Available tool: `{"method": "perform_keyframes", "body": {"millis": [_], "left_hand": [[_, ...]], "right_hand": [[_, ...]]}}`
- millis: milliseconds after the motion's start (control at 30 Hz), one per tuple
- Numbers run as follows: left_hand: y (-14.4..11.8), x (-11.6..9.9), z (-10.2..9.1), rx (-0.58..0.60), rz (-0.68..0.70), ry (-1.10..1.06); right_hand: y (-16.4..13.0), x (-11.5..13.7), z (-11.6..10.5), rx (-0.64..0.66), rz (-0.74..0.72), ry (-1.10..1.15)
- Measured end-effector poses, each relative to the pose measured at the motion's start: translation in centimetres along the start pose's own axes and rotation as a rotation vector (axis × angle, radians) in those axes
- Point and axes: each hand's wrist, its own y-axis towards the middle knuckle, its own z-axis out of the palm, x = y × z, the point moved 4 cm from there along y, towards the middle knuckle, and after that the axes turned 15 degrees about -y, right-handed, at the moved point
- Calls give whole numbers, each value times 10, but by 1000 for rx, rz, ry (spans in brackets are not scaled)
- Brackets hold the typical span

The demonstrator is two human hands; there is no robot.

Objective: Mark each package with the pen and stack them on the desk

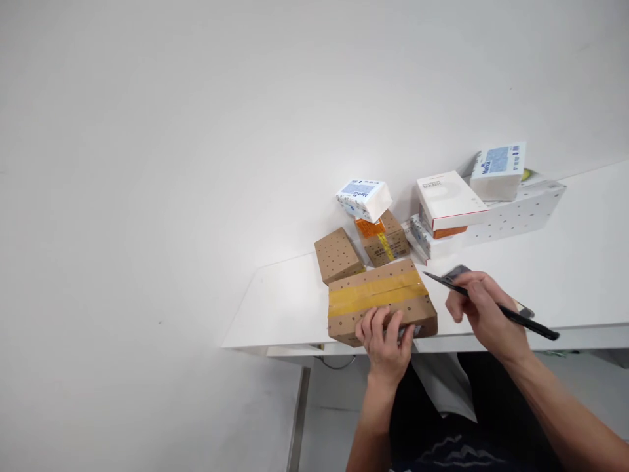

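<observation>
**Taped carton held at the table edge, blade in the other hand**

The left hand [384, 337] presses against the near side of a brown cardboard box [381, 300] that sits at the front edge of a white table [580, 275]. Its fingers are curled over the box's near face and lower edge, gripping it. A wide strip of yellow tape [376, 293] runs along the length of the box's top, and small dark dots are scattered over the cardboard.

The right hand [484, 308] hovers just to the right of the box, closed around a long, thin black cutting tool [491, 305]. The tool lies slanted across the hand, its pointed tip toward the box's far right corner and its handle sticking out to the right past the wrist. The tip is near the box; whether it touches cannot be told. A small dark object lies on the table partly hidden behind the hand.

Behind the taped box stand 2 smaller brown boxes: a dotted one [338, 255] to the left, and one with an orange label [382, 239] beside it. A white packet with blue print [364, 198] rests tilted on top of the labelled box. Farther right, a white box with a red edge [449, 198] lies on a stack of flat items, next to a long white dotted box [521, 210] that carries another white packet with blue print [498, 170]. A plain white wall fills the background.
</observation>
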Motion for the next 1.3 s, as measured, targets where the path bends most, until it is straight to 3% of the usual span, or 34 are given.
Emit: {"method": "perform_keyframes", "body": {"millis": [100,233,400,667,933,1300], "left_hand": [[-1,2,6,-10,-24,40],[-4,5,6,51,-31,69],[-7,7,7,106,-41,82],[-2,4,7,86,-20,81],[-5,8,9,92,-24,74],[-8,9,9,94,-45,66]], "right_hand": [[1,12,16,147,13,-21],[6,18,35,224,-16,-285],[8,13,50,191,-109,-480],[8,12,52,38,-189,-413],[8,13,61,69,-308,-683],[11,10,65,119,-353,-785]]}}
